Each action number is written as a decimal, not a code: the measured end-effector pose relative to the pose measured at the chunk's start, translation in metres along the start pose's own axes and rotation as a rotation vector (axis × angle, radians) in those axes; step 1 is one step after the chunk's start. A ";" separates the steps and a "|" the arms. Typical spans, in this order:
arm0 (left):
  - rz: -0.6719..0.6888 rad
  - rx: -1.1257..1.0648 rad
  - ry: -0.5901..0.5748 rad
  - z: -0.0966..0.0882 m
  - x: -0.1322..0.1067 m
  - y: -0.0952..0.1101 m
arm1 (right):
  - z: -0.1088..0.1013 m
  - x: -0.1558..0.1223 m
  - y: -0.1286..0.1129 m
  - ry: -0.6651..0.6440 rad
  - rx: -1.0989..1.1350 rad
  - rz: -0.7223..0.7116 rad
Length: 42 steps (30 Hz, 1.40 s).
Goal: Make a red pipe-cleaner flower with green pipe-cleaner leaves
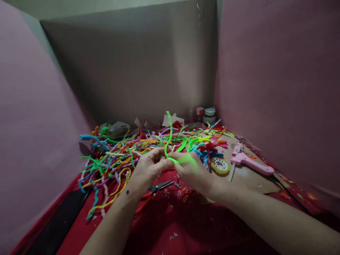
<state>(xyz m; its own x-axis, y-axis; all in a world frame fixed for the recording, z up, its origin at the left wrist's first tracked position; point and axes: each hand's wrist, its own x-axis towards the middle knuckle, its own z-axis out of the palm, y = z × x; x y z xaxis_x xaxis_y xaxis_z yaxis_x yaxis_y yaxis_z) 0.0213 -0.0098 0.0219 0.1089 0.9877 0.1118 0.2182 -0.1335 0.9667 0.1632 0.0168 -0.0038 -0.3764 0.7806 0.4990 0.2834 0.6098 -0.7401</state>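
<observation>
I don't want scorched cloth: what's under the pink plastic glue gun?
A brown cardboard sheet lies beneath the pink plastic glue gun; whatever its body covers is hidden.

Got a pink glue gun (251, 163) parked on some cardboard (252, 183) over on the right, black cord (289, 196) trailing toward the near edge. Yellow-rimmed tape roll (220, 165) sits just left of it. Red-handled scissors (161, 186) are near the middle on red cloth (191, 223). Pale blue lidded jar (209, 115) at the far end, flat black thing (60, 219) near left.
</observation>
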 end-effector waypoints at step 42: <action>0.226 -0.593 0.581 -0.026 0.020 -0.015 | 0.037 -0.020 -0.006 -0.389 0.921 0.699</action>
<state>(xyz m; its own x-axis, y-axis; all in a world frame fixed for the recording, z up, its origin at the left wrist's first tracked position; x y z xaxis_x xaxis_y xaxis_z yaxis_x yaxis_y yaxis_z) -0.0049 0.0144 0.0159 -0.4602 0.8491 0.2593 -0.3096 -0.4272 0.8495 0.1365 -0.0074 -0.0264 -0.6771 0.7119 -0.1863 -0.1412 -0.3742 -0.9166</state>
